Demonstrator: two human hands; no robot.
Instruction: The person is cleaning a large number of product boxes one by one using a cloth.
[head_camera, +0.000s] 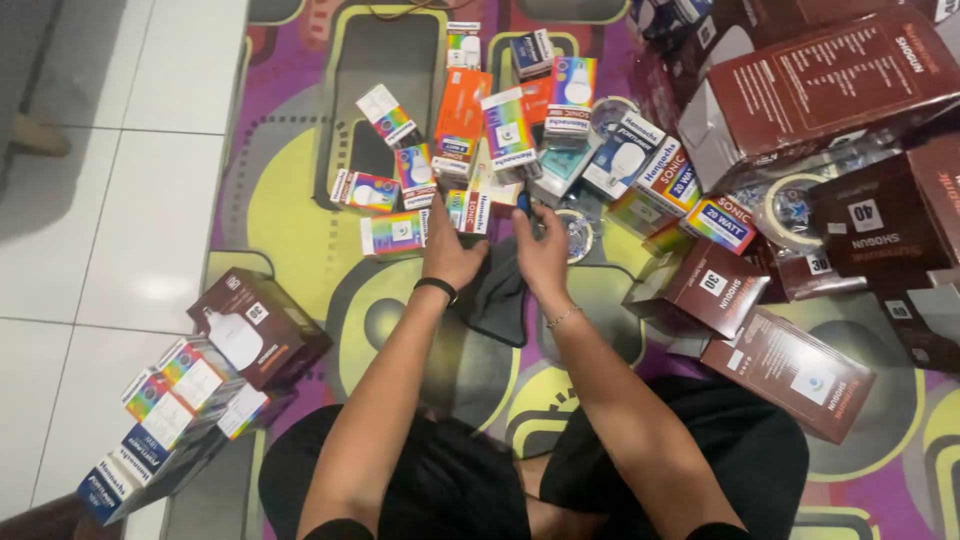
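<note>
Sorting small bulb boxes looks about half done to me: a stack (165, 415) sits tidy by my left knee, but a loose heap (480, 130) covers the mat (290, 200) ahead. My left hand (450, 250) curls on a rainbow-striped box (472, 210); my right hand (542, 255) seems closed on something small, I cannot tell what. Big maroon cartons (800, 100) pile at right, an orange box (462, 120) mid-heap
</note>
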